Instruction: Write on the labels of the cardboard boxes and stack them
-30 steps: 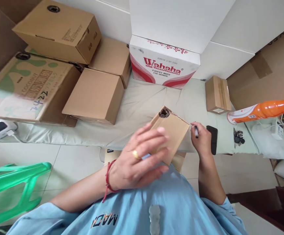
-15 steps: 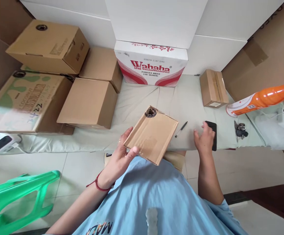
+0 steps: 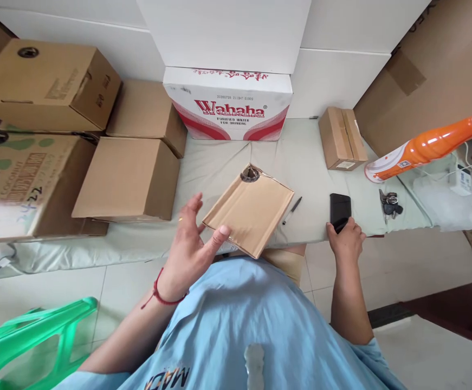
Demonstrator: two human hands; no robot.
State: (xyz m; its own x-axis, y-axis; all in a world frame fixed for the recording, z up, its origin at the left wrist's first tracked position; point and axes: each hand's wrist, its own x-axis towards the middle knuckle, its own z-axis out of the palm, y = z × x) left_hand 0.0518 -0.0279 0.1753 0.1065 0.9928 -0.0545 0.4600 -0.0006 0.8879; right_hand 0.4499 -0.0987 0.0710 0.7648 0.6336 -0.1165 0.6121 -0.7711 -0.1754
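Observation:
A flat cardboard box (image 3: 250,211) with a dark-edged hole in its top corner is tilted in front of my shirt. My left hand (image 3: 195,238) holds its lower left corner, the thumb on top and the other fingers spread beside it. At the table's front edge, my right hand (image 3: 346,235) has its fingers around the lower end of a black phone (image 3: 340,208), which lies on the cloth. A pen (image 3: 292,210) rests between the flat box and the phone.
Several cardboard boxes (image 3: 125,176) are stacked at the left. Behind stands a white and red Wahaha carton (image 3: 227,108). To the right are a small box (image 3: 341,138), an orange bottle (image 3: 431,149) and keys (image 3: 390,205). A green stool (image 3: 67,336) stands lower left.
My right hand has moved from over the phone to its lower end, and its fingers have closed on it. The fingers of my left hand have spread. The whole view has shifted slightly.

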